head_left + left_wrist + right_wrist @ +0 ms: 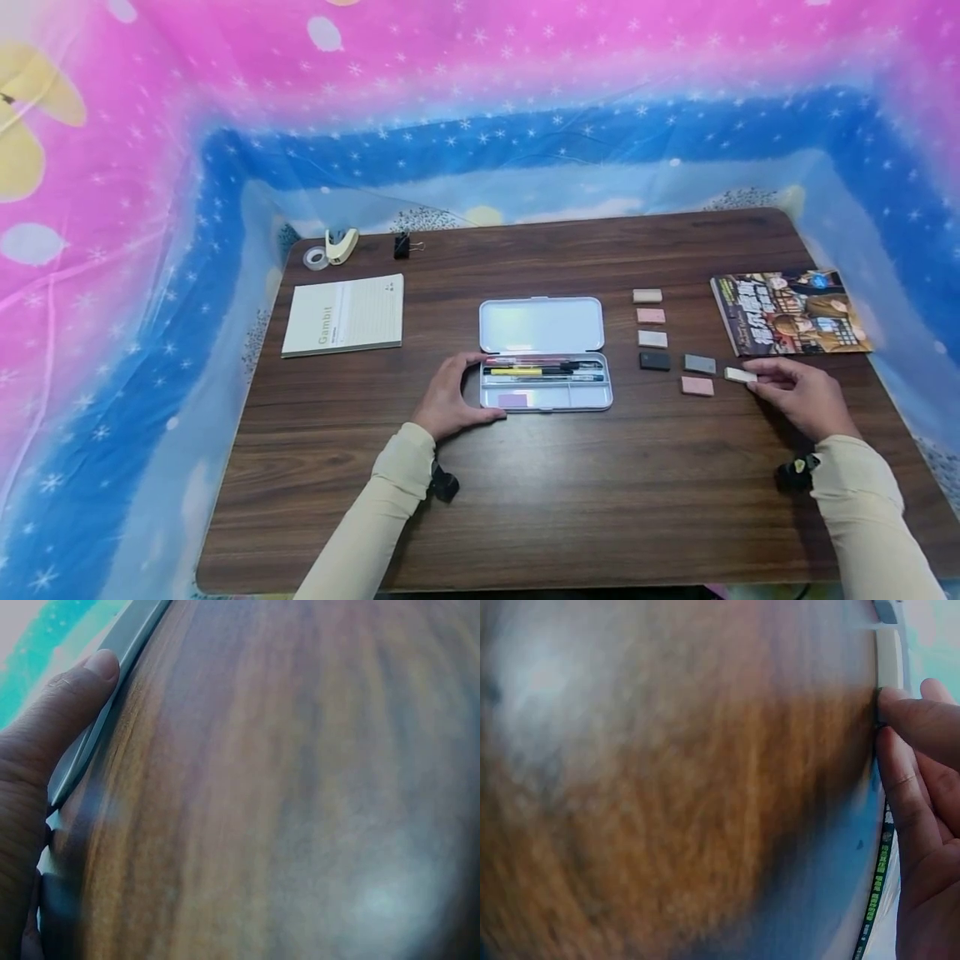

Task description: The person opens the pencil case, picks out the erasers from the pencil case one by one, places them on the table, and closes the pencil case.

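Your left hand (447, 402) curls round the near left corner of the open pencil case (545, 367). Well apart from it, your right hand (801, 395) pinches a cream eraser (740, 375) on the table (600, 500), with the magazine (791, 311) just beyond.

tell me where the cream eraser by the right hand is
In the head view the cream eraser lies on the table's right side, pinched by the right hand, just right of the grey eraser and below the magazine.

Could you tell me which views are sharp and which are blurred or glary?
Head view: sharp, evenly lit, edges bowed; case clear. Left wrist view: table soft, pale glare lower right. Right wrist view: wood smeared, glare upper left; only the fingers and eraser readable.
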Available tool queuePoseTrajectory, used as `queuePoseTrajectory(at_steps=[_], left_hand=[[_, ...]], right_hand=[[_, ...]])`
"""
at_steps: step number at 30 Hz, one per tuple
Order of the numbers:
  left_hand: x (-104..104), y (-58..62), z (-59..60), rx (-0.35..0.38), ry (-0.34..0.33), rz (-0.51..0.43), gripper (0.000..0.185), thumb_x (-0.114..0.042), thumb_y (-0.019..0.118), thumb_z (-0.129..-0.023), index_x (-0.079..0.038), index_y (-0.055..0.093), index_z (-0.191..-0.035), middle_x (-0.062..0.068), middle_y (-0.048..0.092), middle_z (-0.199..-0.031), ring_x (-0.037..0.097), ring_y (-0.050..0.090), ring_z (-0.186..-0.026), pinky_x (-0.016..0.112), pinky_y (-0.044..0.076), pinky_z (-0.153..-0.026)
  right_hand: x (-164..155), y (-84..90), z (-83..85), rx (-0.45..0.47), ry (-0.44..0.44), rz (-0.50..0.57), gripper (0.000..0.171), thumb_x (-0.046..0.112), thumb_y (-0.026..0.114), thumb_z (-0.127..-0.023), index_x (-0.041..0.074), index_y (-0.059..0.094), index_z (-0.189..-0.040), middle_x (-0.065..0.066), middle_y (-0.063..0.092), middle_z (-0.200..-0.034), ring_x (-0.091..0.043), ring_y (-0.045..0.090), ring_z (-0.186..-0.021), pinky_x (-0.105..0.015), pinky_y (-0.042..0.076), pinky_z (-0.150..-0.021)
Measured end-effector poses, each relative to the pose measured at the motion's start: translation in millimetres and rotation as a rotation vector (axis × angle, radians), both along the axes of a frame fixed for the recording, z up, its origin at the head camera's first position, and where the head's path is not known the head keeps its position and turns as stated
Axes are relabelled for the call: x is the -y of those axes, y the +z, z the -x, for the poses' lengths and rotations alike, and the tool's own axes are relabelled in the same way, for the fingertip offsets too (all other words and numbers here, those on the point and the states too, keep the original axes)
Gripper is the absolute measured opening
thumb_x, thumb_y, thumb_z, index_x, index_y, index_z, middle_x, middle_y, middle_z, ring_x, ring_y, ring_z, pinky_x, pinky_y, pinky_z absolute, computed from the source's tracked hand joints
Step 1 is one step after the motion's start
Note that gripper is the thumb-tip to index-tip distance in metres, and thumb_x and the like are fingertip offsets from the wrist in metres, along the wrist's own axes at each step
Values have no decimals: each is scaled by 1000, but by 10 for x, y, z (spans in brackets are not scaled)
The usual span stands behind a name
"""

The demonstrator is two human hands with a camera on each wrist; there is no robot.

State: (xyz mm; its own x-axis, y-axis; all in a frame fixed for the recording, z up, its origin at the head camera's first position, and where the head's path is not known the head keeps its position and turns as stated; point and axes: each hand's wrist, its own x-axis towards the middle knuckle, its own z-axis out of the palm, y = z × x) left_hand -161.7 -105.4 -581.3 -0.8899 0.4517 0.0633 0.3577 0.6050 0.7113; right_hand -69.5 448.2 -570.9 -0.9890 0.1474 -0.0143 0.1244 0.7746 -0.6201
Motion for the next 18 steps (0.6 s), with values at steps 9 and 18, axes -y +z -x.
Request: queuePoseTrajectory(at_steps=[9, 18], left_hand=[[19, -24, -4, 3, 9, 19, 95, -39, 102, -68, -11, 54, -145, 7, 60, -142, 29, 53, -132, 47, 44, -114], [19, -12, 5, -24, -13, -11, 92, -35, 102, -68, -9, 56, -143, 9, 60, -140, 30, 53, -130, 49, 45, -113]], right_hand=[[12, 29, -7, 1, 0, 23, 27, 12, 78, -98, 5, 76, -124, -23, 74, -113, 8, 64, -78, -15, 53, -61], [852, 441, 133, -269, 156, -23, 24, 6, 84, -91, 11, 80, -114, -10, 79, -109, 1, 66, -85, -17, 50, -71]])
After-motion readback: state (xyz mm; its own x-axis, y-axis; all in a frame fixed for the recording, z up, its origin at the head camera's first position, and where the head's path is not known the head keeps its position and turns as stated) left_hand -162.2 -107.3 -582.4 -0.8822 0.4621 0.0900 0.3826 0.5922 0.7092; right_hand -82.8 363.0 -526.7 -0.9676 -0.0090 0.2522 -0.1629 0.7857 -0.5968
